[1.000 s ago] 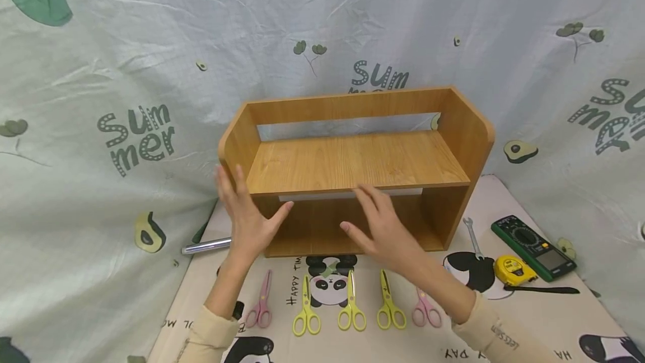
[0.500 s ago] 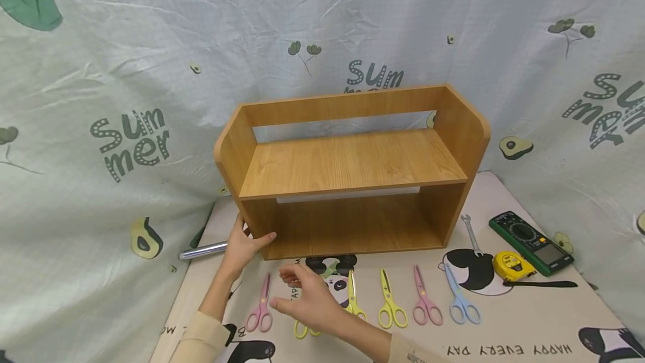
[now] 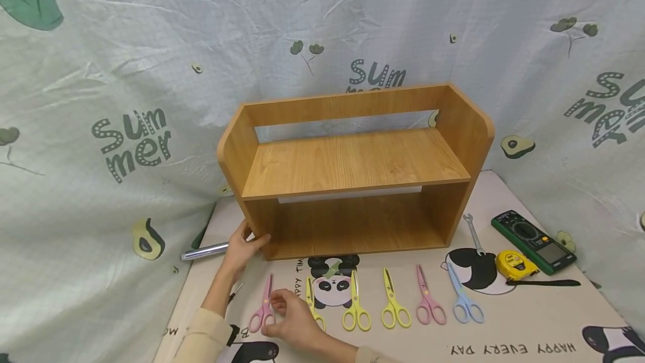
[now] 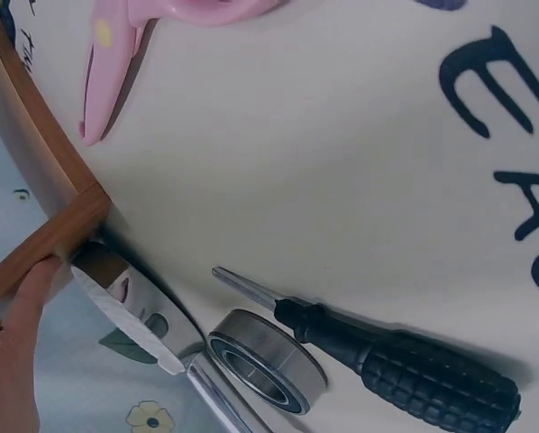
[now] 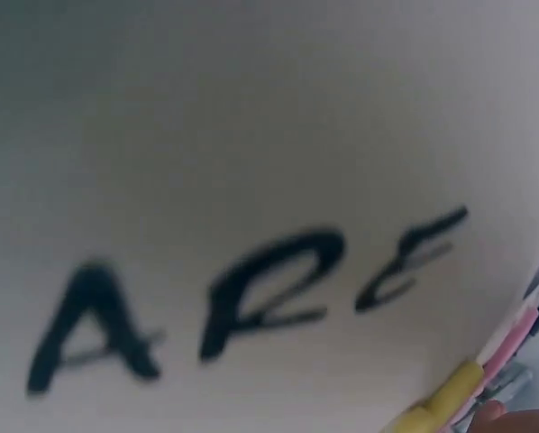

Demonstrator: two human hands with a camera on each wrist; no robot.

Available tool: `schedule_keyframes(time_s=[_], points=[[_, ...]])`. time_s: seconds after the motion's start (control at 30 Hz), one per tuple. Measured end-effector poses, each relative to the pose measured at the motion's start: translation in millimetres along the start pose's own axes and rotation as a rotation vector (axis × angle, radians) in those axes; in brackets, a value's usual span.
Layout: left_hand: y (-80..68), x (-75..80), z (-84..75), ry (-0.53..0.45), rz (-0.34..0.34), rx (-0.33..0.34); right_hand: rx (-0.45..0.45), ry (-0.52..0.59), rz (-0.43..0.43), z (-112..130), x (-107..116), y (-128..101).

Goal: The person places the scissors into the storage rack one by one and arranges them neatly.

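A wooden two-tier desk shelf (image 3: 353, 164) stands at the back of the table. My left hand (image 3: 241, 248) grips its lower left corner, thumb on the front edge and fingers round the outer side. In the left wrist view a fingertip lies against the wood beside a chrome tool (image 4: 139, 307), a ring bearing (image 4: 269, 361) and a black-handled screwdriver (image 4: 432, 383). My right hand (image 3: 294, 318) is at the leftmost pink scissors (image 3: 267, 291), thumb and bent fingers spread apart beside the handles. The nearest yellow scissors (image 3: 309, 296) are partly hidden behind this hand.
To the right in the row lie yellow scissors (image 3: 355, 296), more yellow scissors (image 3: 389, 293), pink scissors (image 3: 424, 290) and blue scissors (image 3: 456, 284). Further right are a wrench (image 3: 473, 234), a yellow tape measure (image 3: 514, 266), a black stick-like tool (image 3: 549, 283) and a green multimeter (image 3: 534, 242).
My left hand has gone from in front of the shelf to its lower left corner. My right hand has moved down and left to the pink scissors, uncovering the blue scissors.
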State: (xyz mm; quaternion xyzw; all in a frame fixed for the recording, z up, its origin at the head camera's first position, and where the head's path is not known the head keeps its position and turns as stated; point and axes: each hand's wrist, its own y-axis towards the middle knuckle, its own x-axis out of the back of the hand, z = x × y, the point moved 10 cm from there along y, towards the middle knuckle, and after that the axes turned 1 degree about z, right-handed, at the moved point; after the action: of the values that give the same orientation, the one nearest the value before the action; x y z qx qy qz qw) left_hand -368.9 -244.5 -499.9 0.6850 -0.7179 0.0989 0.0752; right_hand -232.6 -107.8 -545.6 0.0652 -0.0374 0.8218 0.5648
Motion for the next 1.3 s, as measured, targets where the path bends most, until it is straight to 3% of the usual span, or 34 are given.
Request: schedule_keyframes(time_s=[0.33,0.5,0.9,1.17,1.3], points=[[-4.4,-3.6,0.9,-0.007,0.006,-0.001,-0.068,-0.038,-0.065,-20,-6,3],[-4.0,-5.0,0.6,-0.014,0.012,-0.008,-0.081,-0.121,-0.097,-21,-8,5],[-4.7,-5.4,5.5,-0.028,0.012,0.003,0.063,-0.333,-0.222,-8,-12,-1],[-3.1,-4.1,5.5,-0.021,0.010,0.000,0.011,-0.305,-0.192,-9,-16,4],[-3.0,-3.9,5.4,-0.019,0.013,-0.003,0.036,-0.328,-0.212,-5,-15,6]])
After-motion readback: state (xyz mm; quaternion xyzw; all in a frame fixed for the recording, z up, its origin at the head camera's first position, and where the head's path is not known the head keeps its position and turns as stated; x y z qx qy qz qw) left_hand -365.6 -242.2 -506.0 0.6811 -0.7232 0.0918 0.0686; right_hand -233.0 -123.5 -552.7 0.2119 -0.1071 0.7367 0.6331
